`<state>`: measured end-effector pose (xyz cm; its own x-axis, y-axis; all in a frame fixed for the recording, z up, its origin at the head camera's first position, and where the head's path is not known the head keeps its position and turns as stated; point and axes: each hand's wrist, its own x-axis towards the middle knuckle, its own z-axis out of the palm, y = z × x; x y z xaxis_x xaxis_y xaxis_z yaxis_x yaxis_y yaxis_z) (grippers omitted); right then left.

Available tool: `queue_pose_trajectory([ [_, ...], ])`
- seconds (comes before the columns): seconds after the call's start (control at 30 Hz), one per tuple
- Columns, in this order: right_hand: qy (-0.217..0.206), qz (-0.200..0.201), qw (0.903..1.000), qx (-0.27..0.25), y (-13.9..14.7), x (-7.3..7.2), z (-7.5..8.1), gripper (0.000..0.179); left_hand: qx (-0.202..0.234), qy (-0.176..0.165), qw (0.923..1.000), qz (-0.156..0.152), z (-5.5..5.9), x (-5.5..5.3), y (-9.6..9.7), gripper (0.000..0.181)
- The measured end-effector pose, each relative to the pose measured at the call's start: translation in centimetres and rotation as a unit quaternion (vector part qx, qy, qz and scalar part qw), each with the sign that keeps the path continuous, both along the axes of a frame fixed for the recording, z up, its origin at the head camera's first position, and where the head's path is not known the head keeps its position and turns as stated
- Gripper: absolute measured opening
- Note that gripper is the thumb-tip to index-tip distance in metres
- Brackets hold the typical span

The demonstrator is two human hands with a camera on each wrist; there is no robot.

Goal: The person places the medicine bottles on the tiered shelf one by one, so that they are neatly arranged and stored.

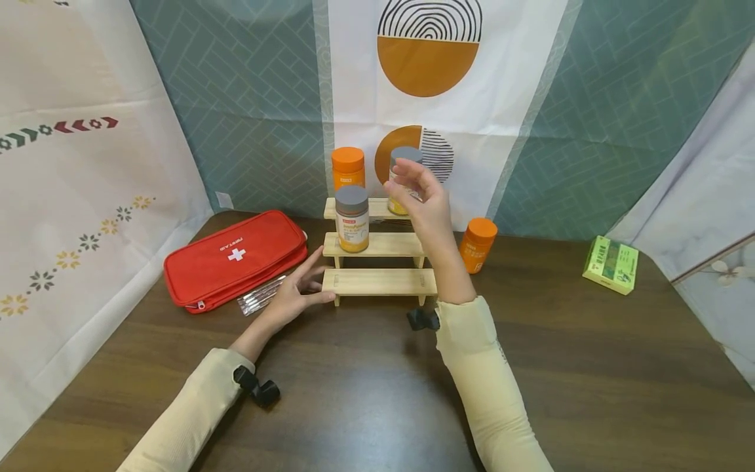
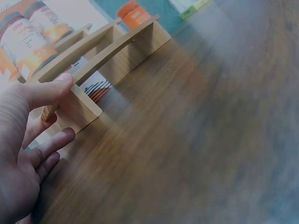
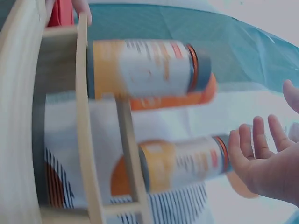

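Note:
A three-step wooden rack (image 1: pixel 380 280) stands on the table. My left hand (image 1: pixel 289 298) holds its left end, thumb on the lowest step and a finger curled below, as the left wrist view shows. On the middle step is a grey-lidded jar (image 1: pixel 352 226) with a yellow-and-white label. A similar jar (image 3: pixel 187 163) stands on the top step at the right, partly hidden in the head view. By its lid is my right hand (image 1: pixel 429 206), fingers loosely bent and thumb apart, gripping nothing. An orange jar (image 1: pixel 348 164) occupies the top step's left side.
Another orange jar (image 1: pixel 478 246) stands on the table right of the rack. Left of the rack lie a red first-aid pouch (image 1: pixel 236 255) and some thin wrapped packets (image 1: pixel 259 296). A green box (image 1: pixel 611 264) lies far right. Patterned cloth (image 1: pixel 259 98) hangs behind.

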<state>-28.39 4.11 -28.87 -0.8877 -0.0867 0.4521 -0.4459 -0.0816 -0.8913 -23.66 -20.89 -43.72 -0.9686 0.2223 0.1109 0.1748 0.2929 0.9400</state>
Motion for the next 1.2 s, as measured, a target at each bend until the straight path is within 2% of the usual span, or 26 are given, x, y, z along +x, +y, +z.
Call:
queue_pose_trajectory([
  [0.2, 0.015, -0.026, 0.9994, 0.015, 3.2, 0.5, 0.4, 0.042, -0.002, 0.009, 1.0000, 0.000, -0.1, 0.0, 0.0, 0.095],
  [0.47, -0.026, -0.078, 0.9958, 0.040, 7.7, 0.7, -0.5, 0.037, -0.011, 0.000, 0.9999, 0.003, -0.5, 0.2, -0.3, 0.095],
  [0.67, -0.049, -0.108, 0.9929, -0.008, 10.9, 0.1, -1.3, 0.022, -0.002, 0.008, 1.0000, 0.003, -0.5, 0.0, -0.1, 0.095],
  [0.8, -0.069, -0.119, 0.9899, -0.033, 12.6, -0.6, -1.6, 0.022, 0.003, 0.011, 0.9999, 0.003, -0.2, -0.1, 0.1, 0.096],
  [1.0, -0.092, -0.113, 0.9889, -0.028, 14.3, -1.2, -2.6, 0.036, -0.003, 0.010, 0.9999, 0.003, -0.2, -0.1, 0.0, 0.095],
  [1.2, -0.113, -0.089, 0.9893, -0.024, 15.5, -2.1, -4.2, 0.030, -0.001, 0.011, 0.9999, 0.000, -0.1, 0.1, -0.1, 0.095],
])
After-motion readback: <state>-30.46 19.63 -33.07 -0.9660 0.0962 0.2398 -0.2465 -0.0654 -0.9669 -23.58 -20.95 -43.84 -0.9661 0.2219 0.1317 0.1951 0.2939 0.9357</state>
